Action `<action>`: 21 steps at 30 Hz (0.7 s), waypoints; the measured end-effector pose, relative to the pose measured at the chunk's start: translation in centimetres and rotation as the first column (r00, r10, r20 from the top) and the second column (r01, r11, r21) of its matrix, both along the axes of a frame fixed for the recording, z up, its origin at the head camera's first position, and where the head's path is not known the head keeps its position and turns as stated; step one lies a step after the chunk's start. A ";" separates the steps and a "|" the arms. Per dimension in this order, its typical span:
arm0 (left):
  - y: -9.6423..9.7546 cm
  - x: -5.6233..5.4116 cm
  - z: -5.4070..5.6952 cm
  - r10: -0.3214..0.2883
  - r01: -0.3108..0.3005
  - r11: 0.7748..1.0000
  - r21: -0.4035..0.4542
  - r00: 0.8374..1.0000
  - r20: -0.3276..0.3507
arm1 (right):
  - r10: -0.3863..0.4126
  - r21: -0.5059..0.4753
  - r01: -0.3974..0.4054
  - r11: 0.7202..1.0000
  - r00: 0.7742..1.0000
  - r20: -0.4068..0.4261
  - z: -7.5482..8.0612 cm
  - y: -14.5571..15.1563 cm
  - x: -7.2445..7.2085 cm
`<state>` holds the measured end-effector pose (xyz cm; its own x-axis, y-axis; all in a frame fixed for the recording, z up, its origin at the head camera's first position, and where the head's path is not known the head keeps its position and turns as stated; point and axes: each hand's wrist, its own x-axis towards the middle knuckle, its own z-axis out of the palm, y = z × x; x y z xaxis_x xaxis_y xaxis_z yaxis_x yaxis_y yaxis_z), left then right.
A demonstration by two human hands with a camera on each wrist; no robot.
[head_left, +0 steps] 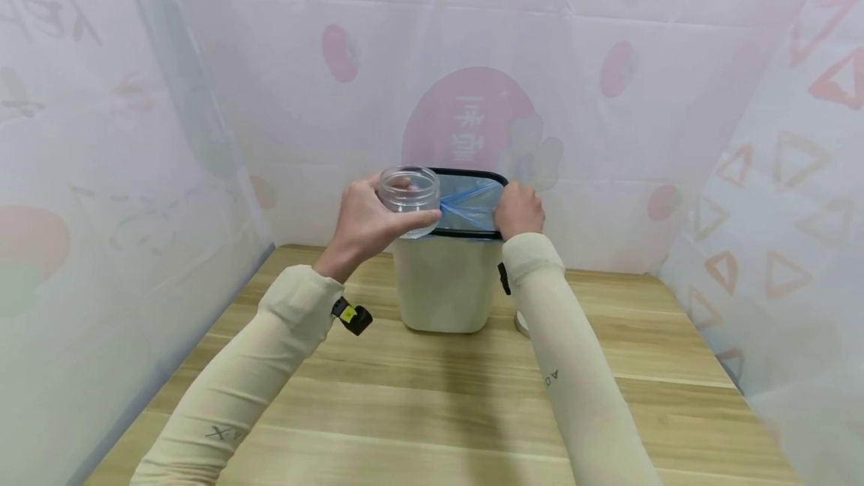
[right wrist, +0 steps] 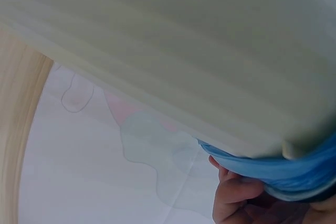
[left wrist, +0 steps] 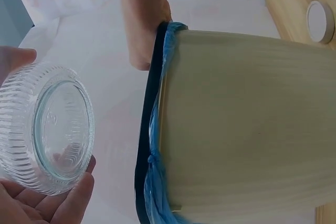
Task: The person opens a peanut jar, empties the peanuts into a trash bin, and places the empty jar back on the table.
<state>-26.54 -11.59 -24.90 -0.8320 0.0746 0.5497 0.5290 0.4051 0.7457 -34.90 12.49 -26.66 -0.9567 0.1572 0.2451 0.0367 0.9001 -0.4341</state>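
Observation:
My left hand (head_left: 367, 220) grips a clear plastic jar (head_left: 409, 197), thumb on the near side, over the left part of a trash can's rim. Ribbed sides and a round base of the jar (left wrist: 63, 129) show in the left wrist view; its mouth is open. The beige trash can (head_left: 445, 283) stands upright, with a black rim and a blue bag (head_left: 472, 205) lining it. At the right side of the rim, my right hand (head_left: 520, 210) holds the edge, fingers (right wrist: 236, 190) curled round it against the bag's folded-over part.
A round white-topped lid (left wrist: 319, 22) lies on the wooden table (head_left: 378, 396) right of the can, partly hidden by the right sleeve in the head view. Printed cloth (head_left: 304, 96) hangs behind and on both sides.

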 end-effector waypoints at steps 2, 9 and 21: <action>0.0 0.3 -0.3 -0.013 0.013 1.000 0.010 1.000 -0.002 | 0.003 -0.003 -0.003 1.000 1.000 -0.001 0.0 0.0 0.0; 0.0 1.5 -1.2 -0.047 0.047 0.999 0.026 0.999 0.005 | 0.005 -0.007 -0.005 1.000 1.000 0.005 -0.1 0.0 0.0; 0.3 2.9 -2.5 -0.060 0.060 0.998 0.013 0.998 0.010 | 0.012 -0.002 -0.012 1.000 1.000 0.016 0.2 0.1 0.1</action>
<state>-23.64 -11.25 -27.44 -0.8320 0.1174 0.5422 0.5441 0.3631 0.7564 -34.81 12.55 -26.44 -0.9623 0.1457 0.2296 0.0324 0.8998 -0.4352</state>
